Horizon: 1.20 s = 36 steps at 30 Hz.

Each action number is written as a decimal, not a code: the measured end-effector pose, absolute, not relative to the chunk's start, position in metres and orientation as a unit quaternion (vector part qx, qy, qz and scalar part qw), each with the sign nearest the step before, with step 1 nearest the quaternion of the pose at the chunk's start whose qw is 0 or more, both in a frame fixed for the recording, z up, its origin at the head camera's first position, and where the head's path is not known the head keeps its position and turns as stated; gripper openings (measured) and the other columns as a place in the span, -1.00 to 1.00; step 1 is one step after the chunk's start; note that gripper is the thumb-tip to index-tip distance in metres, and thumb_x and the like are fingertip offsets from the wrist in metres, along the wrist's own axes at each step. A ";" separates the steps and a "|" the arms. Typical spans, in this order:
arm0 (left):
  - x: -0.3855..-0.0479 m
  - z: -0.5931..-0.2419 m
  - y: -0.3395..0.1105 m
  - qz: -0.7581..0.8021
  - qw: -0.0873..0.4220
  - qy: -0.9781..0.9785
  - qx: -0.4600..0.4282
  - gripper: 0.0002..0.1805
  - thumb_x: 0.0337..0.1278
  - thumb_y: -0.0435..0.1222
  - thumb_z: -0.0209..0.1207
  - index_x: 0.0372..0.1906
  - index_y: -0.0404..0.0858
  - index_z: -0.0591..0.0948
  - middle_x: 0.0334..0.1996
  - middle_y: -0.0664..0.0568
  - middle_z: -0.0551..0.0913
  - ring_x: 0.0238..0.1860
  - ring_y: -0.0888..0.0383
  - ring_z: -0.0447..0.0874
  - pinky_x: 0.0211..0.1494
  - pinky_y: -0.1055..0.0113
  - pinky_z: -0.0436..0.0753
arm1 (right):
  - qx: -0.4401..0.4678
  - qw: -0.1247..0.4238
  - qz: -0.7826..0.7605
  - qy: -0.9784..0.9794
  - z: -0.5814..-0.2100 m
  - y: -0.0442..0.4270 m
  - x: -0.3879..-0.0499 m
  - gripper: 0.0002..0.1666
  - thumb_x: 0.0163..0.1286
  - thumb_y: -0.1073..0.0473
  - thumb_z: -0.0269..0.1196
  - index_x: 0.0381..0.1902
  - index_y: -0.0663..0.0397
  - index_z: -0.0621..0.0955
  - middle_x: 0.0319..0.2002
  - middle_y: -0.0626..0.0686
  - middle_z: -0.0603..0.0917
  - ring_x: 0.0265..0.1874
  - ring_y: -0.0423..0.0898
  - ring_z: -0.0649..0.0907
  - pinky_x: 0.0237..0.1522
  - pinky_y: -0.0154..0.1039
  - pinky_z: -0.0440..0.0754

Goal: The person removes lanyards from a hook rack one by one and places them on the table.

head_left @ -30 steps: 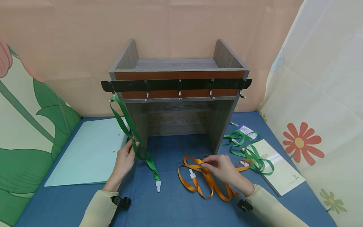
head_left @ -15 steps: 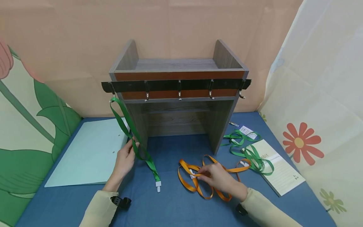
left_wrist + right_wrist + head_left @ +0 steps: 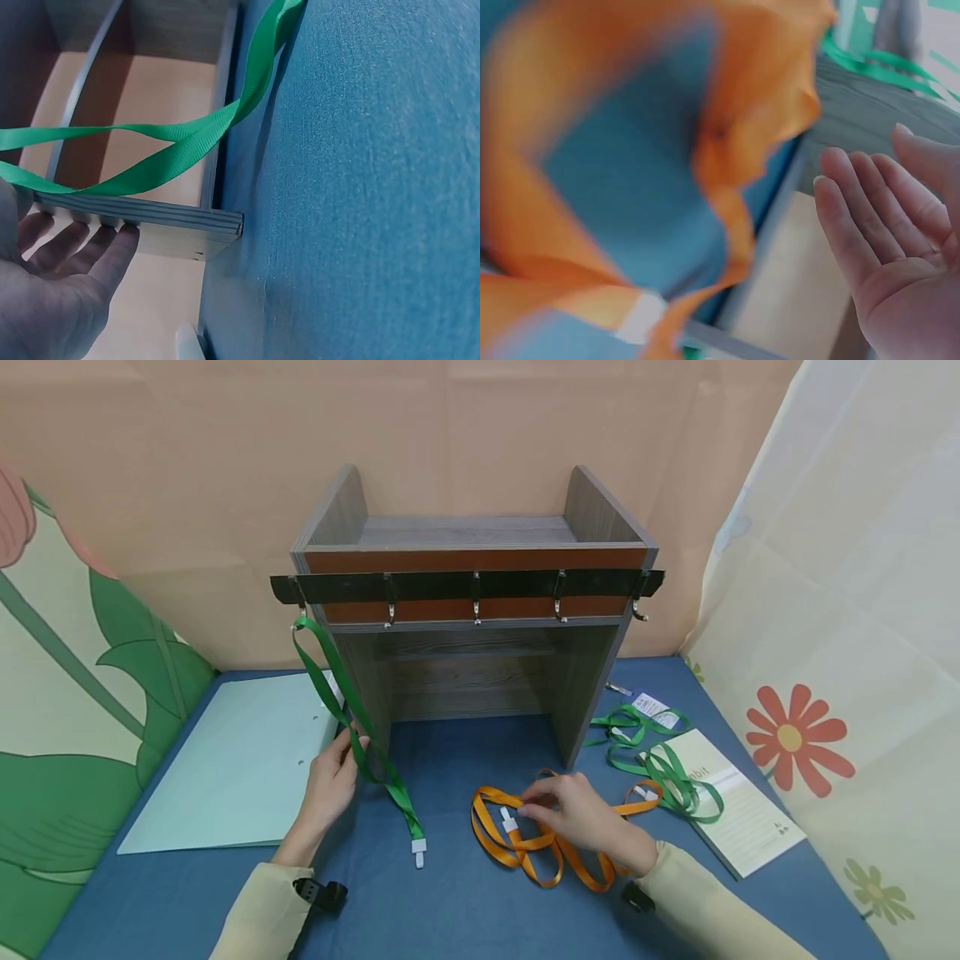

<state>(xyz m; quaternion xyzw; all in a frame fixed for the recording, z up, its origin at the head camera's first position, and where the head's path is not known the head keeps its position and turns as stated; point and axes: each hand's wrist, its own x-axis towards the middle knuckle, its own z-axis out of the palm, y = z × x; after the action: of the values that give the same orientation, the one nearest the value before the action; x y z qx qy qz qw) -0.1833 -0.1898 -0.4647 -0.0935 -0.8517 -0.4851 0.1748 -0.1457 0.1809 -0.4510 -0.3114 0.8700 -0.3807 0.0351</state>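
A green lanyard (image 3: pixel 333 685) hangs from the leftmost hook, its white clip (image 3: pixel 418 852) low over the table. My left hand (image 3: pixel 333 772) is beside the strap; in the left wrist view its fingertips touch the side panel (image 3: pixel 165 232) of the grey wooden shelf, below the strap. The thumb is mostly hidden. My right hand (image 3: pixel 581 814) is just above a loosely heaped orange lanyard (image 3: pixel 491 843). In the right wrist view, its fingers and thumb (image 3: pixel 930 161) are apart with nothing between them, and the orange strap is blurred.
The shelf (image 3: pixel 476 531) carries a black rail (image 3: pixel 435 585) with several hooks. Green lanyards (image 3: pixel 667 768) lie at right, partly on a notebook (image 3: pixel 750 810), near a badge card (image 3: pixel 654 710). A pale blue folder (image 3: pixel 232 760) lies at left.
My right hand has shifted left, pinched the orange lanyard, moved part of its strap and let go. The orange loops lie differently. The left hand and the hanging green lanyard have stayed put.
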 end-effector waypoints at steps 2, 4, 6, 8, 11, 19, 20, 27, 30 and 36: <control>-0.184 -0.465 -0.189 -0.486 0.176 -0.851 -0.095 -0.56 0.45 -0.14 -0.03 0.28 -0.23 0.47 -0.25 -0.09 0.66 -0.34 0.09 0.52 -0.32 0.30 0.48 | -0.312 0.027 -0.382 0.869 -0.439 0.178 -0.149 -0.82 0.33 0.11 0.29 -0.18 0.06 0.72 -0.28 -0.18 0.69 -0.35 -0.30 0.64 -0.30 -0.35 0.60; -0.184 -0.465 -0.188 -0.487 0.176 -0.850 -0.097 -0.56 0.45 -0.14 -0.02 0.29 -0.23 0.46 -0.19 -0.10 0.66 -0.30 0.10 0.54 -0.30 0.31 0.49 | -0.308 0.016 -0.388 0.868 -0.426 0.175 -0.153 -0.83 0.34 0.10 0.29 -0.17 -0.01 0.72 -0.27 -0.21 0.69 -0.35 -0.31 0.64 -0.29 -0.34 0.60; -0.184 -0.464 -0.187 -0.490 0.174 -0.849 -0.099 -0.56 0.45 -0.15 -0.03 0.31 -0.23 0.45 -0.18 -0.11 0.66 -0.28 0.09 0.55 -0.29 0.31 0.48 | -0.300 0.005 -0.400 0.866 -0.412 0.172 -0.156 -0.85 0.34 0.09 0.28 -0.17 -0.07 0.71 -0.27 -0.24 0.68 -0.35 -0.31 0.64 -0.28 -0.34 0.60; -0.184 -0.463 -0.185 -0.490 0.172 -0.849 -0.101 -0.55 0.45 -0.14 -0.02 0.31 -0.22 0.45 -0.15 -0.11 0.66 -0.25 0.10 0.56 -0.27 0.28 0.49 | -0.291 -0.010 -0.412 0.863 -0.399 0.171 -0.158 -0.83 0.34 0.06 0.28 -0.16 -0.09 0.71 -0.26 -0.25 0.68 -0.33 -0.31 0.64 -0.27 -0.32 0.60; -0.184 -0.462 -0.184 -0.489 0.169 -0.850 -0.101 -0.55 0.45 -0.13 -0.02 0.31 -0.21 0.45 -0.14 -0.10 0.66 -0.22 0.09 0.57 -0.24 0.24 0.50 | -0.292 -0.033 -0.428 0.855 -0.381 0.168 -0.161 -0.81 0.35 0.02 0.26 -0.15 -0.10 0.71 -0.25 -0.25 0.68 -0.32 -0.31 0.65 -0.26 -0.30 0.61; -0.182 -0.461 -0.186 -0.493 0.167 -0.848 -0.101 -0.56 0.46 -0.13 -0.03 0.30 -0.22 0.45 -0.43 -0.05 0.59 -0.46 0.09 0.46 -0.36 0.27 0.43 | -0.332 -0.108 -0.444 0.825 -0.340 0.137 -0.174 -0.81 0.35 0.08 0.28 -0.12 -0.05 0.71 -0.23 -0.22 0.69 -0.29 -0.31 0.65 -0.26 -0.28 0.60; -0.182 -0.461 -0.187 -0.494 0.166 -0.848 -0.099 -0.55 0.46 -0.13 -0.04 0.30 -0.22 0.45 -0.42 -0.06 0.60 -0.46 0.09 0.45 -0.37 0.28 0.42 | -0.335 -0.117 -0.448 0.821 -0.335 0.133 -0.175 -0.80 0.34 0.09 0.28 -0.12 -0.04 0.71 -0.22 -0.21 0.69 -0.29 -0.31 0.65 -0.26 -0.27 0.61; -0.182 -0.462 -0.187 -0.497 0.166 -0.847 -0.093 -0.55 0.45 -0.13 -0.02 0.32 -0.20 0.44 -0.35 -0.11 0.63 -0.44 0.08 0.45 -0.39 0.30 0.41 | -0.348 -0.153 -0.476 0.793 -0.311 0.102 -0.181 -0.77 0.31 0.10 0.32 -0.11 0.02 0.71 -0.21 -0.15 0.70 -0.30 -0.28 0.65 -0.27 -0.23 0.60; -0.182 -0.463 -0.188 -0.497 0.166 -0.846 -0.094 -0.54 0.45 -0.13 -0.02 0.32 -0.20 0.44 -0.32 -0.10 0.64 -0.42 0.08 0.47 -0.37 0.30 0.42 | -0.353 -0.155 -0.487 0.784 -0.307 0.091 -0.183 -0.77 0.30 0.12 0.33 -0.11 0.05 0.71 -0.19 -0.12 0.70 -0.29 -0.27 0.65 -0.27 -0.23 0.60; -0.182 -0.463 -0.189 -0.493 0.173 -0.847 -0.095 -0.55 0.45 -0.14 -0.02 0.32 -0.22 0.44 -0.34 -0.08 0.64 -0.43 0.10 0.47 -0.38 0.30 0.43 | -0.365 -0.152 -0.500 0.770 -0.301 0.061 -0.190 -0.75 0.29 0.15 0.34 -0.10 0.10 0.70 -0.20 -0.10 0.71 -0.30 -0.30 0.65 -0.30 -0.24 0.60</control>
<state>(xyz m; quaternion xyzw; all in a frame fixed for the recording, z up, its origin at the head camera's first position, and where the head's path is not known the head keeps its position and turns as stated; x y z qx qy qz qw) -0.1816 -0.1888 -0.4631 -0.0955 -0.8473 -0.4930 0.1729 -0.1902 0.0606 -0.3011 -0.3653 0.7701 -0.5003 -0.1523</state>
